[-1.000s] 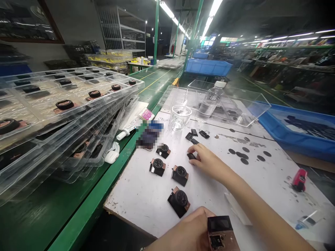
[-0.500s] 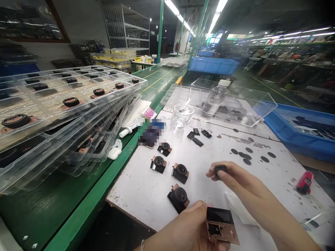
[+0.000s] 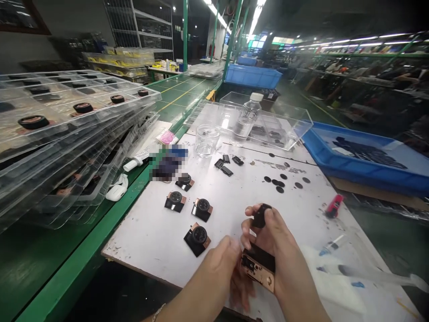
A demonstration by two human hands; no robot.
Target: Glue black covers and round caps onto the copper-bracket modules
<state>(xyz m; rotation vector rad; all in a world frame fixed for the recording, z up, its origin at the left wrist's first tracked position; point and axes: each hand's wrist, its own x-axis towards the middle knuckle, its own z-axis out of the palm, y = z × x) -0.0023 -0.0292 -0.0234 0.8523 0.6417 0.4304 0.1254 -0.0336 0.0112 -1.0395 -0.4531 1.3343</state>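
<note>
Left grip: your left hand [image 3: 221, 264] is closed on the near edge of the copper-coloured plate [image 3: 259, 270], fingers wrapped underneath, thumb on top.
Right grip: your right hand [image 3: 271, 237] pinches the small black part [image 3: 260, 216] between thumb and fingertips, and its lower fingers also rest on the plate's dark upper edge.
Where the plate lies: it sits between both hands, just above the near edge of the counter [image 3: 234, 192], tilted with its face toward you.
Where the black part lies: it is at your right fingertips, just above the plate and not yet touching it, as far as I can tell.
Risk, dropped part: the pinch takes in only a small part of the black part, so a slip would likely send it onto the counter or over the near edge, which is close under your hands.
Risk, plate twisting: the left hand holds one edge only, so pressing down with the right could tip the plate out of that hold.
Risk, knocked pieces: four assembled units lie just to the left, the closest one [image 3: 197, 237] near your left hand; a sweep of the wrist could shove it.
Risk, right forearm: the red tool [image 3: 333, 205] and clear plastic bits lie near your right arm and could be brushed.
</note>
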